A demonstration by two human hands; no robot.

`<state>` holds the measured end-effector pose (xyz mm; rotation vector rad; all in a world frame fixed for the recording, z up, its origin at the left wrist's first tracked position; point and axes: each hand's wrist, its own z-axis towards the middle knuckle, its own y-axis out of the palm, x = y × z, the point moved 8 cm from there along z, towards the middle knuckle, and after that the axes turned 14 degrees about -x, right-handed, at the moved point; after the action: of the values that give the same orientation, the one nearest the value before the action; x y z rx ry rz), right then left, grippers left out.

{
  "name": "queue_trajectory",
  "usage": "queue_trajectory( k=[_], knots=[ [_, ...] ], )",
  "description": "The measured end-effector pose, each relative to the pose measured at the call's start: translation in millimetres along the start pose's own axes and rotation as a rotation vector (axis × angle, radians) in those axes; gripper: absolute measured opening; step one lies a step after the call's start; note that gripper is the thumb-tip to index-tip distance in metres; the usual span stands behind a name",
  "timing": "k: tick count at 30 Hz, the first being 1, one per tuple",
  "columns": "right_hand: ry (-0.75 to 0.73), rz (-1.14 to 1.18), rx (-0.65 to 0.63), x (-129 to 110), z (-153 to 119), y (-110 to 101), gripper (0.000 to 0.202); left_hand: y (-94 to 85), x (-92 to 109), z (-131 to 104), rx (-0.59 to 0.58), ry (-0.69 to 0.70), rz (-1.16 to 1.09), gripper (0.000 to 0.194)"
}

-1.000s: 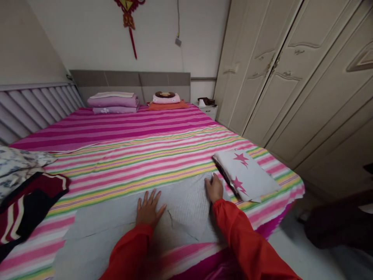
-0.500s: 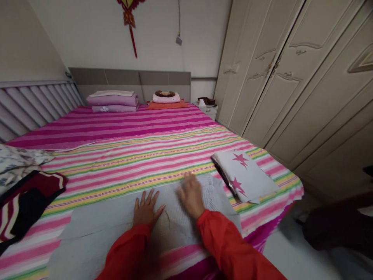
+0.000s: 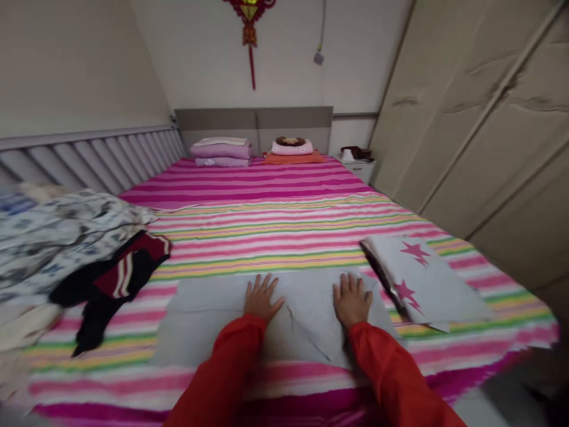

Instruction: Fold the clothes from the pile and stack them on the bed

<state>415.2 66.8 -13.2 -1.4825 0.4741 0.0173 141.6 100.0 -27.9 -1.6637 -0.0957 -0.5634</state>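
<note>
A grey piece of cloth (image 3: 200, 320) lies spread flat across the near part of the bed, with a few creases in its middle; its exact kind does not show. My left hand (image 3: 261, 298) rests palm down on it, fingers spread. Farther right, my right hand (image 3: 352, 299) also presses flat near the cloth's right end, fingers stretched out. Neither hand holds anything. Just right of the cloth is a folded light grey fabric item with pink stars (image 3: 422, 284).
A dark garment with maroon and white stripes (image 3: 128, 267) lies at the left beside crumpled patterned fabric (image 3: 89, 231). Folded purple bedding (image 3: 222, 152) and a pink pillow (image 3: 292, 148) sit near the headboard (image 3: 213, 121). A wardrobe (image 3: 462, 118) lines the right.
My right hand has slid to the right and now lies still on the cloth, which is smoother at that end. The view has swung left, showing more clothes there.
</note>
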Motion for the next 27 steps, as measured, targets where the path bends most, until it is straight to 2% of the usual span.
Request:
queue_trajectory(
  k=[4,8,10,12,15,18,20,23,25,27],
  knots=[
    [-0.147,0.015,0.091,-27.4,-20.8,8.1,0.065,-3.8,12.9,-9.5,0.031,-0.051,-0.214,0.047],
    [-0.202,-0.001,0.086,-34.2,-27.2,23.3,0.07,8.0,39.2,-16.7,-0.009,0.028,-0.274,0.049],
    [-0.217,-0.001,0.104,-32.1,-26.5,24.5,0.07,9.3,32.0,-17.5,-0.012,-0.016,-0.266,0.05],
    [-0.22,-0.012,0.109,-30.3,-25.5,24.1,0.069,2.4,2.9,-18.8,0.012,-0.168,-0.214,0.051],
    [-0.195,-0.058,0.098,-29.4,-24.9,23.6,0.068,-20.3,-60.4,-30.4,0.06,-0.427,-0.057,0.053],
    [-0.182,-0.094,0.087,-30.8,-25.4,24.1,0.067,-46.8,-118.2,-51.8,0.105,-0.563,0.105,0.054],
    [-0.183,-0.1,0.092,-31.9,-26.0,23.6,0.067,-62.0,-147.4,-66.3,0.126,-0.594,0.159,0.053],
    [-0.18,-0.098,0.103,-32.3,-26.6,21.4,0.066,-80.8,-175.4,-78.9,0.155,-0.541,0.132,0.049],
    [-0.18,-0.097,0.101,-32.5,-26.7,20.4,0.065,-93.3,-189.7,-83.6,0.216,-0.48,0.011,0.044],
    [-0.186,-0.095,0.094,-32.6,-26.5,20.5,0.064,-105.7,-207.5,-90.4,0.308,-0.475,-0.133,0.039]
  ],
)
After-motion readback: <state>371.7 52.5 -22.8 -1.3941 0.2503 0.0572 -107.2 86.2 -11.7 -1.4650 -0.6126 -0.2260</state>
